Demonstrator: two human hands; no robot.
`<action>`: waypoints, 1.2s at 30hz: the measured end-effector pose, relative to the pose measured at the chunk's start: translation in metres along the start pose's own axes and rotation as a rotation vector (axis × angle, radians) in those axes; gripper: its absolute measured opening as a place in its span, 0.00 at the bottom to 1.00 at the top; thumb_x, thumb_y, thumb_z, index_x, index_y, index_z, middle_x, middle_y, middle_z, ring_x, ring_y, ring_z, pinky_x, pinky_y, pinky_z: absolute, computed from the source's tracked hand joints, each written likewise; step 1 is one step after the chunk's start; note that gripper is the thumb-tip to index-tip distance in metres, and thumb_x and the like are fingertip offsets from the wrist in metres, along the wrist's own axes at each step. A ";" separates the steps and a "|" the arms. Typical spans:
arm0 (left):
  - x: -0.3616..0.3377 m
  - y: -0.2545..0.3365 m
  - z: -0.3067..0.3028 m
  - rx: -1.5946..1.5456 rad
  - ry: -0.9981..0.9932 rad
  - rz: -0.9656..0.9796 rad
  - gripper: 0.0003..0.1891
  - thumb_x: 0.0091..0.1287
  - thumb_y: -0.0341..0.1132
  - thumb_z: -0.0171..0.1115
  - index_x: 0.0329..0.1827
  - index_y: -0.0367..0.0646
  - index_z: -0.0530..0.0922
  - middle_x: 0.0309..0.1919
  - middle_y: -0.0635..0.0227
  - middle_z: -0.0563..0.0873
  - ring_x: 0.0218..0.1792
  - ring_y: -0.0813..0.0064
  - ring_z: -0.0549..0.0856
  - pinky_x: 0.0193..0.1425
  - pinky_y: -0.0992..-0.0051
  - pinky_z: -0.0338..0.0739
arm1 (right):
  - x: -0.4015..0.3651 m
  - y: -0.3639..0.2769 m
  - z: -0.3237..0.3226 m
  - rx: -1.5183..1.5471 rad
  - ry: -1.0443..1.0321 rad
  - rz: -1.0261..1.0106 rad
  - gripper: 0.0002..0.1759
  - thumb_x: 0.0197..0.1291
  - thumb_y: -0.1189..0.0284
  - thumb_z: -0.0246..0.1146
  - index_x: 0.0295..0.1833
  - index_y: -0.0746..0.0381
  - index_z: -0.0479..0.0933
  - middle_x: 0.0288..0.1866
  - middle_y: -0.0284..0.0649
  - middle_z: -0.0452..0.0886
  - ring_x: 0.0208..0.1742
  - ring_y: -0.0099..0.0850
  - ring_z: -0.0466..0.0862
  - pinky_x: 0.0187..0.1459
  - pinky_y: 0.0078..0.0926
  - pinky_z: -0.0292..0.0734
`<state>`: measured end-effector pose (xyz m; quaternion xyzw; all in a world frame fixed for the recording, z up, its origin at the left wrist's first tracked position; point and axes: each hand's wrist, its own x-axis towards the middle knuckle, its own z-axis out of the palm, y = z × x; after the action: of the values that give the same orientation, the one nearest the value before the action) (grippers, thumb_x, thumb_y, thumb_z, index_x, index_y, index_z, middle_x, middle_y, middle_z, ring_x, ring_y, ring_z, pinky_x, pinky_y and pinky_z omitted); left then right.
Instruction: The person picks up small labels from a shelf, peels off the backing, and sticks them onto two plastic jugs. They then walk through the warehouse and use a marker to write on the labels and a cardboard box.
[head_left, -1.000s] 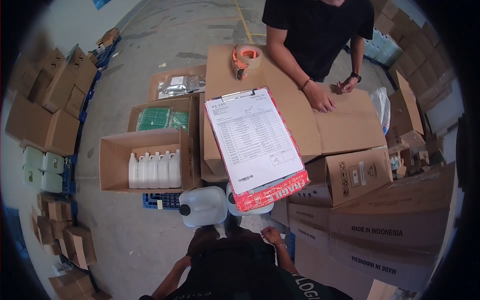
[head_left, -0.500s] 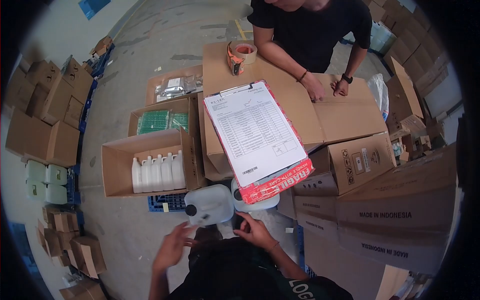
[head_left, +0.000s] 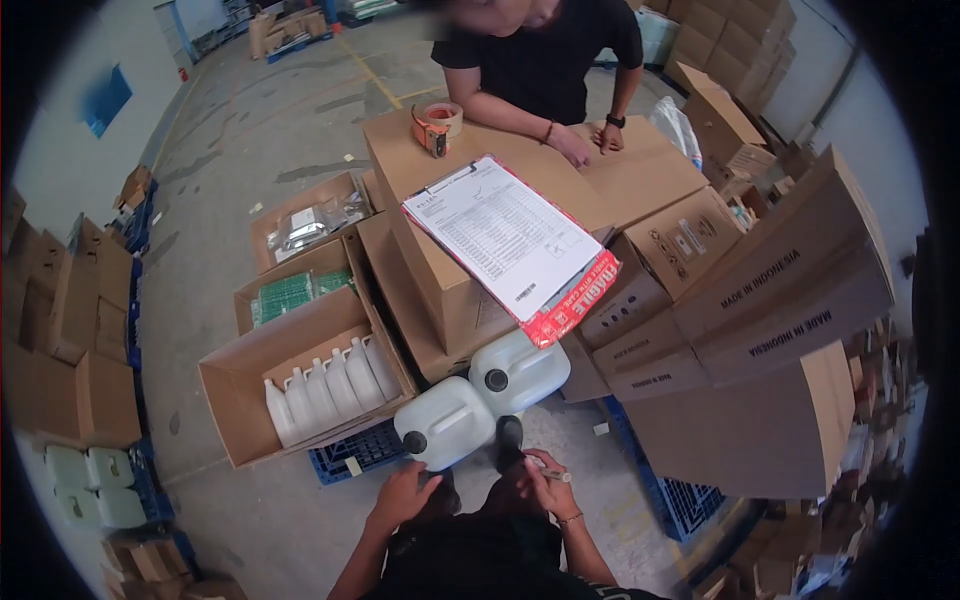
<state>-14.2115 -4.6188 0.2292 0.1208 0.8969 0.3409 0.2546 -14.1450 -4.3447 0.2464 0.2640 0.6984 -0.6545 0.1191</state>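
My left hand (head_left: 405,494) is open, its fingers apart, just below the nearer translucent jerrycan (head_left: 445,420) with a black cap. Between the fingers of my right hand (head_left: 545,490) is a pale marker pen (head_left: 553,471), held out sideways above the floor. A second jerrycan (head_left: 535,370) stands beside the first, farther right. Beyond them, a clipboard with a printed packing list (head_left: 500,235) lies on a large cardboard box (head_left: 385,150). Red "FRAGILE" tape (head_left: 575,300) covers the clipboard's near end.
To the left, an opened carton (head_left: 235,415) holds several white bottles (head_left: 335,390). Behind it are boxes with green packs (head_left: 290,293) and bagged parts (head_left: 310,225). An orange tape dispenser (head_left: 432,132) sits near a co-worker's arms (head_left: 515,120). Blue pallets (head_left: 680,500) and large cartons (head_left: 740,300) flank me.
My view has shifted, bringing both jerrycans more fully into sight. The marker pen now shows in my right hand. The co-worker still leans on the large box.
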 end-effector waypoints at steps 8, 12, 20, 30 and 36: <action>-0.071 -0.152 0.092 0.375 -0.739 -0.427 0.44 0.51 0.74 0.49 0.47 0.36 0.78 0.43 0.51 0.83 0.49 0.53 0.81 0.51 0.56 0.75 | -0.122 0.215 0.029 -0.774 0.324 0.274 0.36 0.47 0.38 0.60 0.40 0.62 0.69 0.26 0.51 0.80 0.34 0.55 0.81 0.35 0.48 0.75; -0.098 -0.098 0.063 0.577 -0.692 -0.457 0.36 0.57 0.69 0.49 0.41 0.41 0.82 0.40 0.52 0.84 0.47 0.54 0.82 0.49 0.56 0.76 | -0.168 0.214 0.062 -0.811 0.389 0.526 0.41 0.46 0.50 0.68 0.60 0.64 0.64 0.35 0.51 0.80 0.38 0.49 0.80 0.41 0.43 0.75; -0.135 -0.093 0.093 0.517 -0.832 -0.158 0.25 0.67 0.55 0.46 0.41 0.42 0.82 0.39 0.51 0.84 0.45 0.52 0.82 0.48 0.54 0.76 | -0.260 0.245 0.039 -0.244 0.131 0.115 0.18 0.53 0.63 0.64 0.44 0.62 0.69 0.30 0.49 0.76 0.32 0.45 0.76 0.40 0.37 0.75; -0.138 -0.069 0.099 0.813 -1.117 -0.121 0.21 0.65 0.51 0.51 0.44 0.41 0.80 0.44 0.50 0.82 0.48 0.53 0.81 0.49 0.58 0.76 | -0.263 0.275 0.065 0.014 -0.270 0.170 0.06 0.58 0.79 0.58 0.37 0.57 0.69 0.25 0.32 0.67 0.27 0.25 0.67 0.30 0.24 0.70; -0.054 -0.103 0.151 0.455 -0.594 0.503 0.27 0.57 0.41 0.63 0.57 0.38 0.66 0.48 0.53 0.76 0.45 0.53 0.80 0.44 0.62 0.77 | -0.164 0.273 0.089 0.479 0.025 0.170 0.18 0.68 0.61 0.51 0.53 0.65 0.65 0.22 0.32 0.71 0.24 0.19 0.71 0.28 0.18 0.68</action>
<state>-14.0891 -4.6333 0.0841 0.4808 0.7796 0.1369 0.3772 -13.8812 -4.4653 0.0883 0.3506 0.5002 -0.7855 0.0991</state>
